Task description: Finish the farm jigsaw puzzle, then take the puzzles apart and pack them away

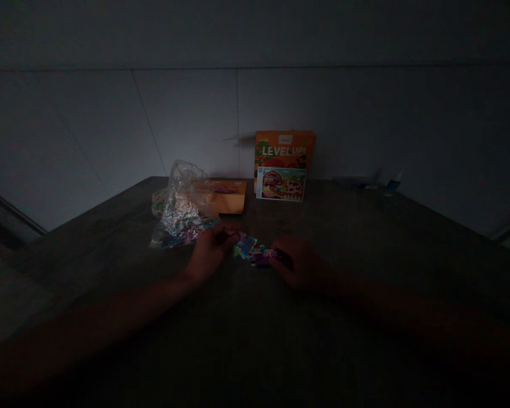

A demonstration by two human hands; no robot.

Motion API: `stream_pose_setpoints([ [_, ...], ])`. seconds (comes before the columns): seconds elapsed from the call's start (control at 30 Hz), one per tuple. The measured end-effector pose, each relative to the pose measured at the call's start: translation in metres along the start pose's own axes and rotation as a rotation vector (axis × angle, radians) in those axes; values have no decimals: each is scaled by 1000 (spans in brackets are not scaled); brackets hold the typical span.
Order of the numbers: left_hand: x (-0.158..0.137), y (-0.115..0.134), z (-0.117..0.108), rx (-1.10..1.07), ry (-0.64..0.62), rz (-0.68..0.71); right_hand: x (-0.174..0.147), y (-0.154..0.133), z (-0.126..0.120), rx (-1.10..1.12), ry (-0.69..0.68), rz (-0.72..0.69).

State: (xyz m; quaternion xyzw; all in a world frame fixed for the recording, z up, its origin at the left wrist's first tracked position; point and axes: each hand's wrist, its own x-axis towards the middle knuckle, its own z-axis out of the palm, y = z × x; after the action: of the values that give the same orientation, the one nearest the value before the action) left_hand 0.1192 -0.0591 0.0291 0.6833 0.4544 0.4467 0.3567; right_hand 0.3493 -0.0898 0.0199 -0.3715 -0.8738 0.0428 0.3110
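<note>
In dim light, my left hand point(212, 247) pinches a blue and purple jigsaw puzzle piece point(245, 245) between thumb and fingers, over the middle of the table. Just to its right, my right hand point(295, 262) is closed on a pink and purple puzzle piece point(261, 258). The two pieces sit side by side, their edges close; I cannot tell whether they are joined. A clear plastic bag point(185, 207) with more colourful pieces in its base stands beyond my left hand.
An orange box point(285, 150) marked "LEVEL UP!" stands at the wall, a farm picture card point(281, 184) leaning on it. An open orange box part point(229, 196) lies behind the bag. A small blue bottle with a pale tip point(392, 186) is at the back right of the grey table point(221, 340).
</note>
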Motion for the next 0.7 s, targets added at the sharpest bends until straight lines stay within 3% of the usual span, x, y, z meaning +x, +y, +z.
stream_pose_setpoints([
  [0.13, -1, -1, 2, -10, -17, 63, 0, -1, 0, 35, 34, -30],
  [0.43, -13, 1, 6, 102, -338, 209, 0, -1, -4, 25, 84, -36],
  [0.53, -13, -1, 5, 128, -344, 246, 0, -1, -5, 14, 81, -22],
  [0.7, -9, -4, 4, 132, -264, 163, 0, 1, -2, 11, 81, -11],
])
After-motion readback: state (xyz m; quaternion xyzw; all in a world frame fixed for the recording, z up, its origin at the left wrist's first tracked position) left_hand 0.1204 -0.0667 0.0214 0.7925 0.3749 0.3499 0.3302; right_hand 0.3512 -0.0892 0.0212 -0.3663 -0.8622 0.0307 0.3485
